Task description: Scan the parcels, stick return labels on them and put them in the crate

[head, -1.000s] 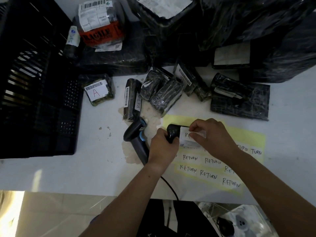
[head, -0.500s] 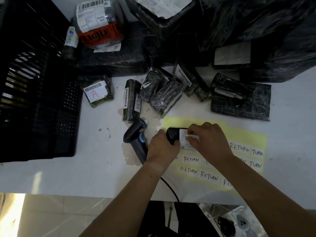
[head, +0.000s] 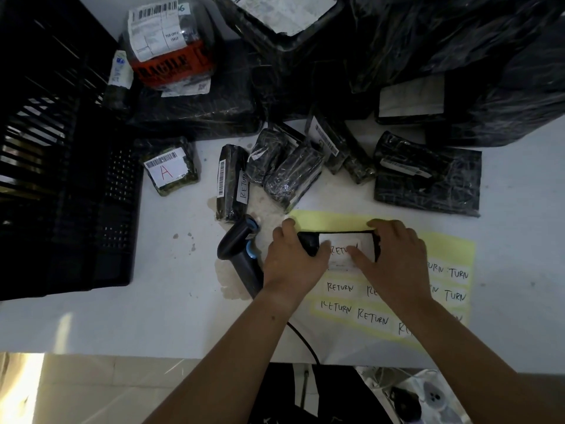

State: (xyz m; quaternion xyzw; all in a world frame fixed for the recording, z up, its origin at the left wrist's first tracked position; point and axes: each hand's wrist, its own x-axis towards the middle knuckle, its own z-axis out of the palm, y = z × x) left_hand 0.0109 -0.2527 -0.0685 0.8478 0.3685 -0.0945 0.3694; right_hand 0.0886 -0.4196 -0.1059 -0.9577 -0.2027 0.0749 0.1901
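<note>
White table [head: 91,325], stained near its front edge. Directly on it:
- black slatted crate [head: 61,209], left
- small parcel marked "A" [head: 171,169], just beside the crate
- parcel bearing a RETURN label [head: 230,182]
- cluster of small film-wrapped parcels [head: 290,175], centre
- flat black parcel [head: 428,191], right
- large black-wrapped parcels [head: 458,56], at the back
- corded barcode scanner [head: 238,252]
- yellow sheet of RETURN labels [head: 452,249], just right of the scanner

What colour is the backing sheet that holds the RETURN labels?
The backing sheet is pale yellow; the head view shows it.
</note>
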